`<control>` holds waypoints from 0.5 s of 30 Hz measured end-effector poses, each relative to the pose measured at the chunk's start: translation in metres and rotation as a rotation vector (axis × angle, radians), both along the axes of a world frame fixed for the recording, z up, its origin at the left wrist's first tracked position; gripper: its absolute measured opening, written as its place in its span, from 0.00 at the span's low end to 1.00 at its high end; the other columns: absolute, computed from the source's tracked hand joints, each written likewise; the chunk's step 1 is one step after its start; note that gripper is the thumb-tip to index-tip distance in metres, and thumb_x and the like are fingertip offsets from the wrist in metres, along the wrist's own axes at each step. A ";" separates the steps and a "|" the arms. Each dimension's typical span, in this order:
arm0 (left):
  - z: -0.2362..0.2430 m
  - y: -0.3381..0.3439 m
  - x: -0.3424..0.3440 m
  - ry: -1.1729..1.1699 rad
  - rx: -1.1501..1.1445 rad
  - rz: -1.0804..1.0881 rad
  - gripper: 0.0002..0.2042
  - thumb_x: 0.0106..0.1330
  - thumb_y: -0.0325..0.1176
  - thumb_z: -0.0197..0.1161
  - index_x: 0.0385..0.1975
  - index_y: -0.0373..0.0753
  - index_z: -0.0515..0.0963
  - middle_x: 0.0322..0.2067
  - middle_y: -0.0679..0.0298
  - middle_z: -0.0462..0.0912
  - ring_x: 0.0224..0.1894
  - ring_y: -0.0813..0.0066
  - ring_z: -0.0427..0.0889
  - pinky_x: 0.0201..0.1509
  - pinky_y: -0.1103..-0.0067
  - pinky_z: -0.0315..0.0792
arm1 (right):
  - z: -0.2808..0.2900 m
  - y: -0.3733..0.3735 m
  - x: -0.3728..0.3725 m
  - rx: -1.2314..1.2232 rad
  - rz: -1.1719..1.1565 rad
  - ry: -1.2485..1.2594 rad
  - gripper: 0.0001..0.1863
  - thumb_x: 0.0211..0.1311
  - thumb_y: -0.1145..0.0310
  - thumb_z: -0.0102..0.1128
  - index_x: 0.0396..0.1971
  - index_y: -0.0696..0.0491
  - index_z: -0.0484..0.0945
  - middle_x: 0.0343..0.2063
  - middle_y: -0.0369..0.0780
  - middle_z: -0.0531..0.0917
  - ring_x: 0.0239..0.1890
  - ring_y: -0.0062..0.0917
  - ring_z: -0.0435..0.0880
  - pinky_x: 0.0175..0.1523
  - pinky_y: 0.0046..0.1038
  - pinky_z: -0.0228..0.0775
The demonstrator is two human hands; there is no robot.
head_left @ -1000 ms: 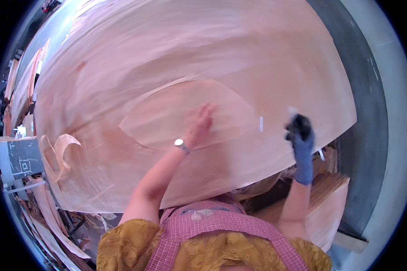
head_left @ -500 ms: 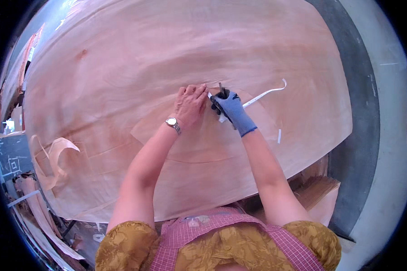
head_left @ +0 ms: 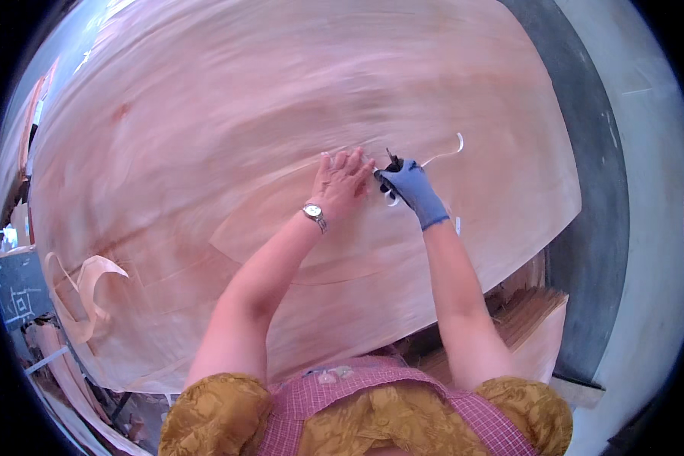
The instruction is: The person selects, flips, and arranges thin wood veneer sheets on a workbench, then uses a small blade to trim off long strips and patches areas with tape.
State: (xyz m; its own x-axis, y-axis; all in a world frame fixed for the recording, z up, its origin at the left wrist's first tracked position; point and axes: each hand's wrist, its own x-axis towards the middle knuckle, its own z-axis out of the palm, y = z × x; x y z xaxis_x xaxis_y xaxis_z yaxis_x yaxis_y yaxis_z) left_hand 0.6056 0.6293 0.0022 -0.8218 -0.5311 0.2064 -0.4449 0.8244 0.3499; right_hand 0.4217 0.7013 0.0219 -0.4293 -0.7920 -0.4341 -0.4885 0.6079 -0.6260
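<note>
My left hand [head_left: 343, 185], bare and with a metal-banded watch [head_left: 314, 210] on the wrist, lies flat with fingers spread on a large pinkish-brown wood veneer sheet [head_left: 205, 137]. Close beside its fingertips, my right hand [head_left: 414, 194] wears a blue glove with dark fingertips. It is closed around a dark slim tool [head_left: 390, 154], whose tip pokes out above the fingers; its kind I cannot make out. A white tape strip [head_left: 460, 143] trails from this hand to the right, ending in a curl. Under both hands lies a pointed, curved veneer piece [head_left: 258, 228].
A short bit of white tape [head_left: 457, 225] lies by my right wrist. On the left edge a curled veneer strip [head_left: 95, 281] stands up from the sheet. Stacked veneer [head_left: 524, 327] shows below the right edge, beside a dark grey border [head_left: 593, 228].
Both hands have shifted right and slightly nearer to me across the veneer. Less of the trailing tape shows to the right of the gloved hand.
</note>
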 end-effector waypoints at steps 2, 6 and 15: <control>0.009 0.007 0.000 -0.066 0.032 -0.017 0.28 0.63 0.41 0.56 0.65 0.53 0.65 0.67 0.61 0.62 0.66 0.58 0.61 0.67 0.53 0.53 | 0.003 0.028 0.019 -0.055 -0.125 -0.199 0.19 0.56 0.55 0.64 0.32 0.59 0.78 0.26 0.45 0.85 0.28 0.35 0.85 0.35 0.36 0.76; 0.004 0.013 -0.010 -0.118 0.008 -0.030 0.26 0.65 0.42 0.55 0.65 0.56 0.65 0.68 0.62 0.59 0.67 0.58 0.59 0.67 0.54 0.54 | 0.011 0.074 0.063 -0.200 0.033 0.616 0.09 0.61 0.67 0.59 0.39 0.53 0.78 0.24 0.42 0.84 0.25 0.38 0.83 0.32 0.36 0.74; 0.038 0.004 -0.024 -0.489 0.233 0.000 0.29 0.65 0.36 0.56 0.67 0.61 0.60 0.70 0.64 0.56 0.68 0.57 0.60 0.67 0.53 0.55 | 0.219 0.274 0.077 -0.500 -0.139 -0.894 0.18 0.42 0.77 0.73 0.36 0.61 0.79 0.33 0.45 0.84 0.34 0.28 0.83 0.41 0.26 0.74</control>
State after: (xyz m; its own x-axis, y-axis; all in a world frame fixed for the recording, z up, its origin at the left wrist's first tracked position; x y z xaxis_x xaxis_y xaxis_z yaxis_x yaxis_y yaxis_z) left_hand 0.5818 0.6336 0.0404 -0.7925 -0.5168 -0.3238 -0.6015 0.7499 0.2754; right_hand 0.4990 0.9758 0.2410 -0.2131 -0.9377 -0.2744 0.3344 0.1939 -0.9223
